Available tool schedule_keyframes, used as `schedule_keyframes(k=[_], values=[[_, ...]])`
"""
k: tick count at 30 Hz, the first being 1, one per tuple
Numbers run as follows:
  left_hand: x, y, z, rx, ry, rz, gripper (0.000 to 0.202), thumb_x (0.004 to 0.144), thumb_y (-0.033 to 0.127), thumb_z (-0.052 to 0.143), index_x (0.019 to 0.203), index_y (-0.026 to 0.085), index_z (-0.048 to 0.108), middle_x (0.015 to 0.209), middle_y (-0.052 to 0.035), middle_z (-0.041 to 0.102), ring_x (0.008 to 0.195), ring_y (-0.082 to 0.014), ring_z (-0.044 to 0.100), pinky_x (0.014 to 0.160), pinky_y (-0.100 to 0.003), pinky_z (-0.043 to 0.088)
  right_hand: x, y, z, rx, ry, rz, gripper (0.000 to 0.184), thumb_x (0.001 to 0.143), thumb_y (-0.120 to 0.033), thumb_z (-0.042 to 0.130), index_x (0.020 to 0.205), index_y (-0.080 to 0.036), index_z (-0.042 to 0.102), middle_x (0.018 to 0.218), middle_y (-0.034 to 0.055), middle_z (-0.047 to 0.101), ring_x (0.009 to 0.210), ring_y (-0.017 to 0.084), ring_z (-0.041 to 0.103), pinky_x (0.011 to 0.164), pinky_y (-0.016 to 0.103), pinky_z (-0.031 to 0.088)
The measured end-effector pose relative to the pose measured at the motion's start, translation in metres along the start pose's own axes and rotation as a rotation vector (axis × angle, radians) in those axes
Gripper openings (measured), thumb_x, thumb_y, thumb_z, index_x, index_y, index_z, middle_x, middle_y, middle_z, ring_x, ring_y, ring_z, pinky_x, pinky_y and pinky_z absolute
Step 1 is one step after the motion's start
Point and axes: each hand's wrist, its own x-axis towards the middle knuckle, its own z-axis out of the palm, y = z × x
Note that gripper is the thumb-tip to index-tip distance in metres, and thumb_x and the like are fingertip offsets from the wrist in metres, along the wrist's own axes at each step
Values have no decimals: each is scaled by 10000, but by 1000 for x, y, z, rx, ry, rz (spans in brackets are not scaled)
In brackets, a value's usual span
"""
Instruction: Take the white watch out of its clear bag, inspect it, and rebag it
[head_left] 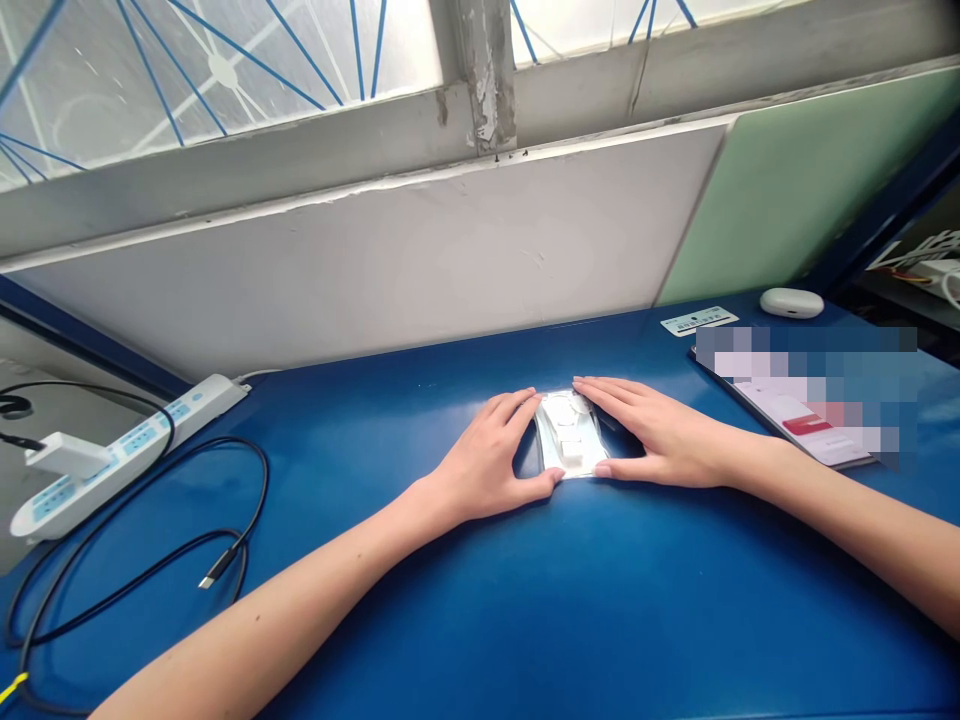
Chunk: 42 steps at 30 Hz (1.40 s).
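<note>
A small clear plastic packet (556,432) with a white item inside lies on the blue tabletop, between my two hands. I cannot make out exactly what the white item is. My left hand (487,455) is at the packet's left side, its fingertips by the upper left corner and its thumb at the lower left one. On the opposite side, my right hand (660,435) has its fingertips at the upper right corner and its thumb at the lower right. Both hands are open, fingers stretched out and thumbs apart, touching the packet's edges without closing round it.
At the left lies a white power strip (202,405) with a white plug (71,455) and a looped black cable (266,475). To the right are a phone or tablet (810,425), partly blurred out, a printed card (699,320) and a white case (791,303). A pale panel (420,260) stands behind.
</note>
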Motion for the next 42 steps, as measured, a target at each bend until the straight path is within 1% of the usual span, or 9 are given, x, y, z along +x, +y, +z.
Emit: schedule_keyframes(k=[9,15,20,23,26,29,33,38,42], values=[[4,0,-8,72,-119,11,791,876,566,624,1473,102,391,1526,-211,431,1412,-370,388,1160,-529,361,-2,1,1,32,4,18,968,868,-672,557,1572,-75,266,1599,226,348,1470,384,328,1153,567,369],[4,-7,-9,-31,-62,41,811,821,595,690,1463,181,418,1505,-175,452,1397,-363,410,1149,-525,376,-3,6,1,64,34,-23,966,844,-640,619,1596,-168,238,1598,188,368,1465,408,329,1138,603,378],[3,-6,-8,-38,-61,0,844,802,581,710,1473,170,407,1555,-182,393,1440,-373,362,1167,-528,352,-2,8,-7,61,-25,-36,1003,828,-665,624,1587,-126,251,1597,208,362,1460,402,341,1151,573,368],[4,-5,-9,-24,-79,-9,845,806,579,706,1477,161,406,1564,-184,387,1443,-373,365,1169,-527,346,-2,6,-9,58,-7,-14,1046,810,-684,631,1589,-112,231,1626,236,275,1463,420,325,1136,583,375],[4,-5,-9,-8,-88,-4,847,814,572,701,1478,137,404,1561,-189,393,1444,-362,368,1176,-510,338,-3,5,-7,34,-1,-26,1012,826,-688,605,1575,-98,266,1642,250,209,1479,427,285,1133,599,366],[5,-6,-8,-5,-90,1,842,817,573,696,1484,155,398,1566,-180,391,1444,-361,368,1173,-515,337,-3,5,-5,39,18,-42,993,827,-675,615,1572,-110,283,1628,245,262,1477,429,288,1133,617,358],[4,-6,-7,-13,-89,2,849,815,579,696,1487,157,395,1566,-183,389,1446,-361,367,1173,-514,335,-2,8,-3,64,17,-30,1039,813,-666,638,1589,-110,230,1595,251,337,1461,429,324,1131,616,370],[3,-7,-7,-25,-79,13,825,839,575,668,1498,169,381,1571,-189,381,1454,-365,356,1174,-527,325,-4,10,1,57,32,-23,1039,808,-656,649,1600,-146,210,1635,222,261,1463,442,312,1126,613,380],[3,-7,-6,-25,-76,9,798,863,555,643,1508,174,367,1577,-188,372,1460,-365,349,1173,-531,322,-3,9,3,32,73,-27,1038,803,-661,652,1600,-165,210,1651,223,210,1476,457,267,1124,653,351]])
